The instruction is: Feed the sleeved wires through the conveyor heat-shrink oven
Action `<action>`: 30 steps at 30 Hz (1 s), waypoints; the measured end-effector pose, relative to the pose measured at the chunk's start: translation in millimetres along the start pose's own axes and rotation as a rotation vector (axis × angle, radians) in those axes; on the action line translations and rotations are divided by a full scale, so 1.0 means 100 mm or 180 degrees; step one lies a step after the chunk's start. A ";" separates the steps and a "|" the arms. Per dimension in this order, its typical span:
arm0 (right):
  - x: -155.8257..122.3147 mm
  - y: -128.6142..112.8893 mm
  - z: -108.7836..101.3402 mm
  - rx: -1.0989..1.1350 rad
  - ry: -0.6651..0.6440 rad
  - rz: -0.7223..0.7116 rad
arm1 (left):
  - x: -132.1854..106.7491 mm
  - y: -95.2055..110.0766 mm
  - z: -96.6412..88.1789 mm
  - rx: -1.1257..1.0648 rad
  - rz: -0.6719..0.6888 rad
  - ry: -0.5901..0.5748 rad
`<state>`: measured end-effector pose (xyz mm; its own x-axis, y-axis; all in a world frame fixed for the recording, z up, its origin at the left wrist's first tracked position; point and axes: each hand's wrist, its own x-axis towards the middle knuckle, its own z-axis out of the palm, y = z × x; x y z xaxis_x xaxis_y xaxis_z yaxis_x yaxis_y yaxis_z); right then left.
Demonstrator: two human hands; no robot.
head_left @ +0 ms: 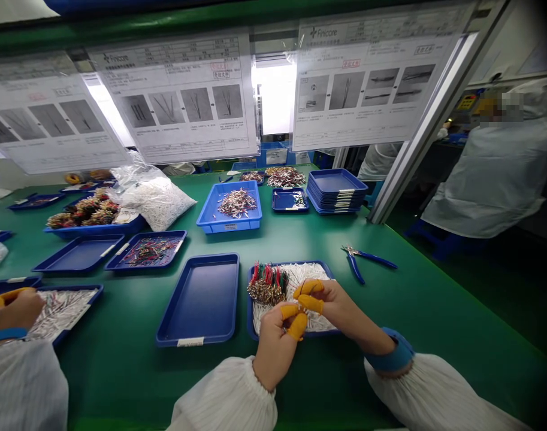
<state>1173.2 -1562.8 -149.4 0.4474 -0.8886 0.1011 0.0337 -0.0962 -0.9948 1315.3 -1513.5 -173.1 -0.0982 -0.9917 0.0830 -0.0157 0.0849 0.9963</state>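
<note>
My left hand (280, 335) and my right hand (325, 302) meet over a blue tray (250, 320), both with yellow finger cots on thumb and forefinger. Each is closed in a pinch, the fingertips almost touching. What sits between them is too small to make out, though a bit of white and thin dark strands show there. Beneath them the tray holds many small white sleeve-like pieces (316, 272). A bundle of red, black and green wires with brassy ends (268, 284) lies on its left part, beside my left hand.
Left of my hands is a bare blue tray (199, 299). Blue-handled cutters (363, 260) lie at right. Farther back stand a blue bin (228, 224) with small parts, stacked trays (336, 188) and a plastic bag (159, 197). A co-worker's hand (15, 311) is at far left.
</note>
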 end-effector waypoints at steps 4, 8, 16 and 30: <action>0.02 -0.02 -0.01 0.0047 0.0347 0.0076 | 0.00 -0.03 0.00 0.0048 -0.0038 0.0156; 0.02 0.00 0.01 0.0081 0.0238 0.0116 | 0.01 0.00 -0.01 0.0180 0.0068 0.0085; 0.01 0.10 0.04 -0.0189 -0.0130 0.0013 | -0.01 0.04 -0.02 0.0534 0.0237 0.0038; -0.02 -0.01 0.02 -0.0505 0.0004 -0.0082 | 0.00 0.05 -0.05 0.0516 0.0331 0.0283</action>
<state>1174.5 -1560.1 -148.3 0.4472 -0.8854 0.1267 -0.0965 -0.1886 -0.9773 1320.1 -1513.1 -167.8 -0.0194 -0.9808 0.1940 -0.1706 0.1944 0.9660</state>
